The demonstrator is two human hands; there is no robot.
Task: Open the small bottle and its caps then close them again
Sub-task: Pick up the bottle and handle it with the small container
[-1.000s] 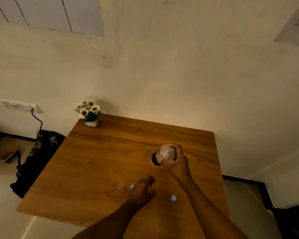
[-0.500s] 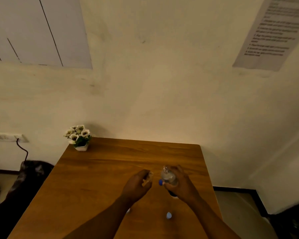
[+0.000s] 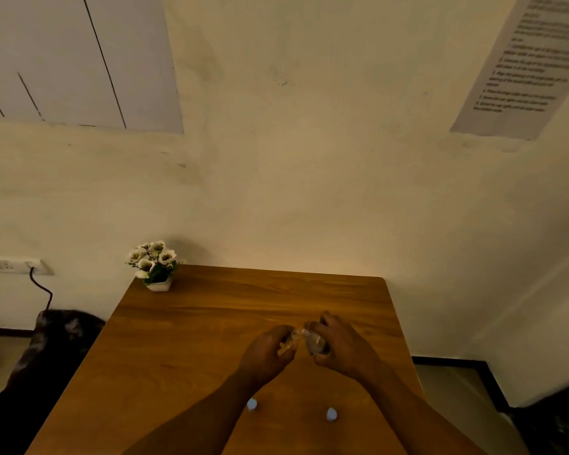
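Observation:
My right hand (image 3: 345, 346) grips a clear plastic bottle (image 3: 314, 341), tilted with its mouth toward the left. My left hand (image 3: 266, 354) holds a small clear bottle (image 3: 289, 339), whose end meets or nearly meets the other bottle's mouth; fingers hide most of both. Both hands hover just above the wooden table (image 3: 194, 323), right of its middle. Two small pale caps lie on the table nearer me: one (image 3: 251, 403) beside my left forearm, the other (image 3: 331, 414) between my forearms.
A small white pot of flowers (image 3: 155, 267) stands at the table's far left corner. A black bag (image 3: 46, 356) sits on the floor to the left, below a wall socket (image 3: 10, 266) with a cable. A printed sheet (image 3: 532, 67) hangs on the wall.
My left hand picked the small clear bottle up from the table and brought it to the bottle in my right hand. The view tilted upward, so the table sits lower in frame.

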